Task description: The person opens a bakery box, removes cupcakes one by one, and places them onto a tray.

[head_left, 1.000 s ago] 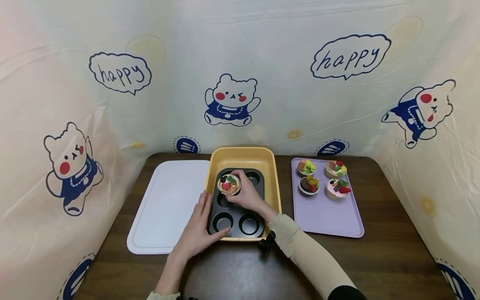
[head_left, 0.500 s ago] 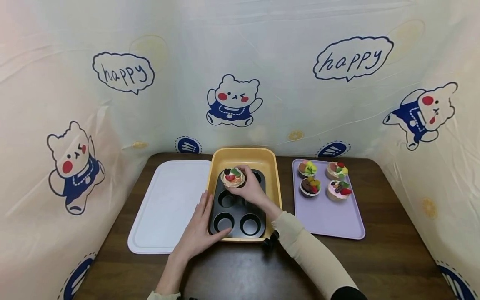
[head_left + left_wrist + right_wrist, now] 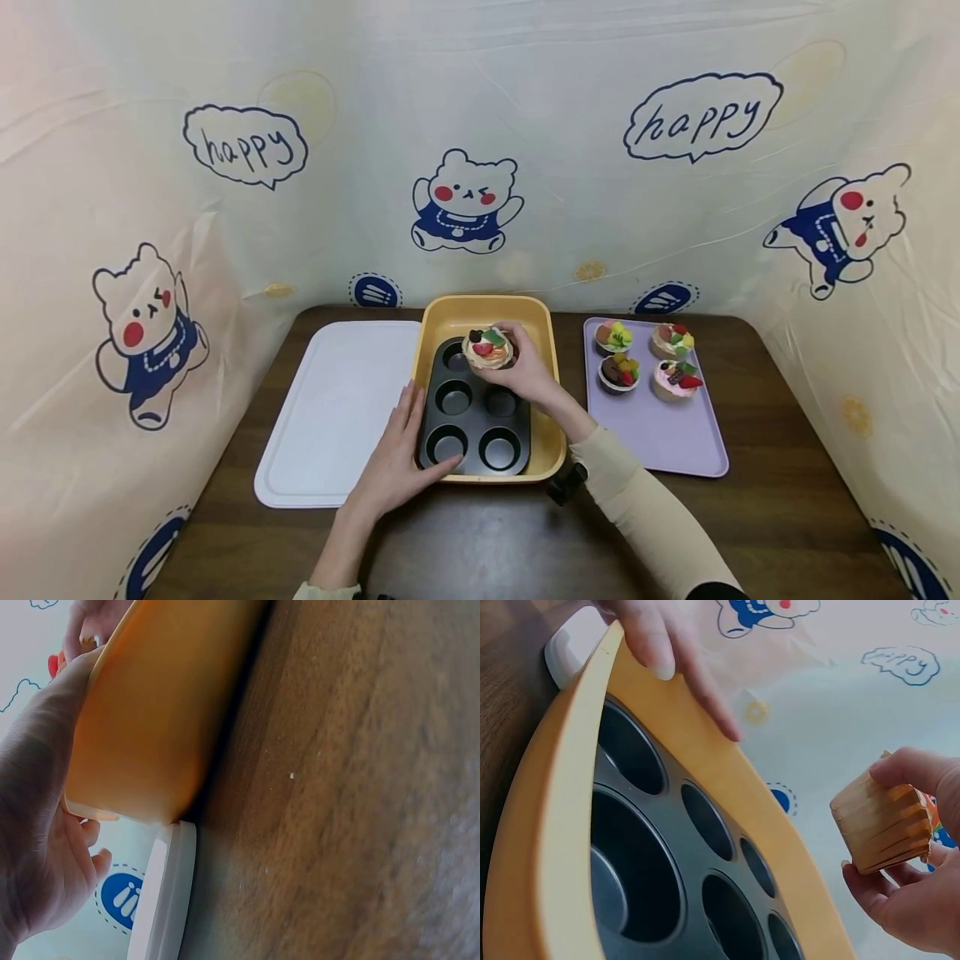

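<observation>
My right hand grips a cupcake by its sides, above the far end of a dark muffin pan. Berries and a green leaf top it, and its tan pleated wrapper shows from below in the right wrist view. The pan lies inside a deep yellow tray. My left hand rests on that tray's near left corner, fingers straight along the left rim and thumb over the front edge. Visible pan cups hold nothing; the far right cup is hidden behind the cupcake and right hand.
A white tray lies left of the yellow tray. To the right, a purple tray carries several cupcakes toward its back. The brown table ends at a printed curtain.
My right hand has carried the cupcake rightward and a little farther back, from the pan's left side toward its far right cup. The left hand stays where it was.
</observation>
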A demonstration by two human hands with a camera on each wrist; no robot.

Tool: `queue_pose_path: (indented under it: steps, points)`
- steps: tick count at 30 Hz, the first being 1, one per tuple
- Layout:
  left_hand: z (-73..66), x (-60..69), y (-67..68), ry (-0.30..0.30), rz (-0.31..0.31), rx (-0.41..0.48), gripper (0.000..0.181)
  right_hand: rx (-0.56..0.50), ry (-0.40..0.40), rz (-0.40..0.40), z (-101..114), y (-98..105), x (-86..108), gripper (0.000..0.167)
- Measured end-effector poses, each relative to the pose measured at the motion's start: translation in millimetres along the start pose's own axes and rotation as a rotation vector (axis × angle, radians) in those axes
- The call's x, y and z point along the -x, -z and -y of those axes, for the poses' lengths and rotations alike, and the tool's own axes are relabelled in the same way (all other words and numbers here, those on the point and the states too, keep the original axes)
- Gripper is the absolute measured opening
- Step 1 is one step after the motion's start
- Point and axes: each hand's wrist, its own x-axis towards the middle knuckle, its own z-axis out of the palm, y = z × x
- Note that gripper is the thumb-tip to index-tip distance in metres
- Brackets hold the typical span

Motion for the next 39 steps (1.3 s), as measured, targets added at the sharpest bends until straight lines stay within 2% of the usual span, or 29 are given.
queue_pose_path:
  steps: [5, 12, 21, 29, 39]
  points:
    - [-0.1, -0.5, 0.0, 0.004, 0.001, 0.000, 0.129, -0.012, -0.009, 0.000, 4.7, 14.1, 9.5, 0.074]
    - [0.4, -0.7, -0.8, 0.009, -0.001, 0.002, 0.129, 0.033, 0.006, -0.020, 7.1, 27.3, 21.9, 0.074]
    - [0.5, -1.4, -0.6, 0.011, -0.001, 0.006, 0.129, 0.046, 0.039, -0.054, -1.8, 40.9, 32.0, 0.075]
    - [1.7, 0.2, -1.3, 0.000, -0.008, 0.002, 0.129, 0.027, -0.037, -0.074, -9.8, 54.9, 47.0, 0.079]
    - [1.9, 0.3, -1.3, -0.009, -0.018, -0.004, 0.129, 0.090, -0.070, -0.139, -16.9, 78.8, 66.4, 0.076]
